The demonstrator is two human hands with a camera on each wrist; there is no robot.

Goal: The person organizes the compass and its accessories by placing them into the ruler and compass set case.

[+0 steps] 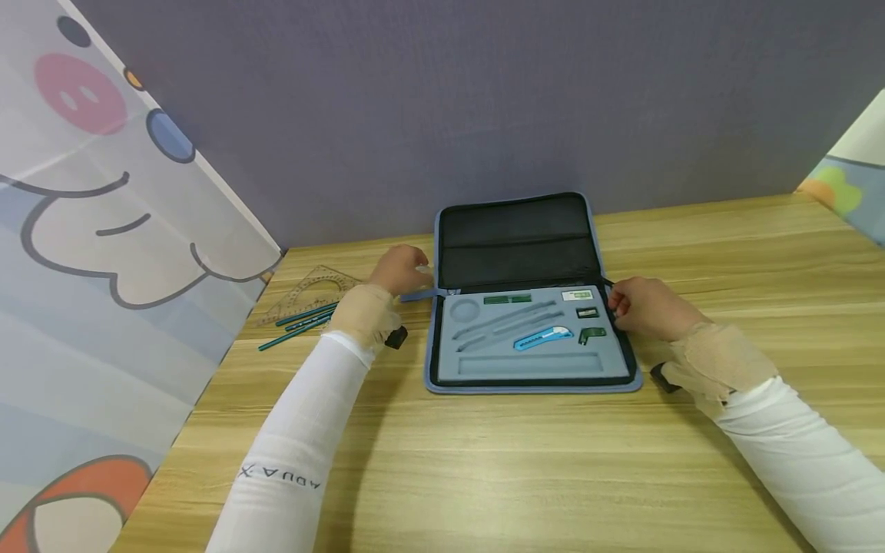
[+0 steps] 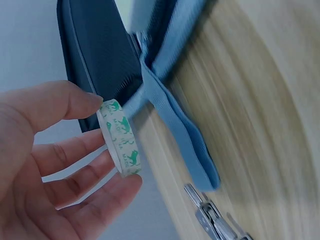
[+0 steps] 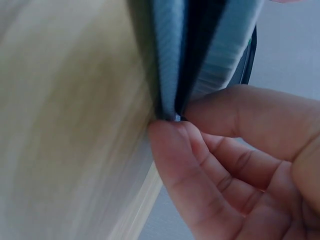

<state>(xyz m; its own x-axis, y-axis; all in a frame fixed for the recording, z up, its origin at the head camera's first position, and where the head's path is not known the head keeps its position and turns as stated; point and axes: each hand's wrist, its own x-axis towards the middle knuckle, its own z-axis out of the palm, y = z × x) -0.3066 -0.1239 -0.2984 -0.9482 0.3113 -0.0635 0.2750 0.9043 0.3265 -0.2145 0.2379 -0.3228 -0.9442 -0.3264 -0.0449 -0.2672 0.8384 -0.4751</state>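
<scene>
On the desk [image 1: 525, 468], the left hand [image 1: 401, 269] is pinching a tape roll [image 2: 119, 145] just left of the open case [image 1: 528, 338]. The right hand [image 1: 646, 307] is pinching the case's right edge.

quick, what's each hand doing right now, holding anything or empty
Left hand: holds a roll of tape between thumb and fingers.
Right hand: pinches the right edge of the open zip case.

Head view, lower frame: two arms in long white sleeves [image 1: 304, 430]. The lower-left sleeve bears dark capital lettering, seen upside down. A beige elastic wrap [image 1: 364, 315] covers each wrist, with a small black device [image 1: 396, 337] beneath it. Left hand [image 1: 399, 269] and right hand [image 1: 639, 306] are bare.
</scene>
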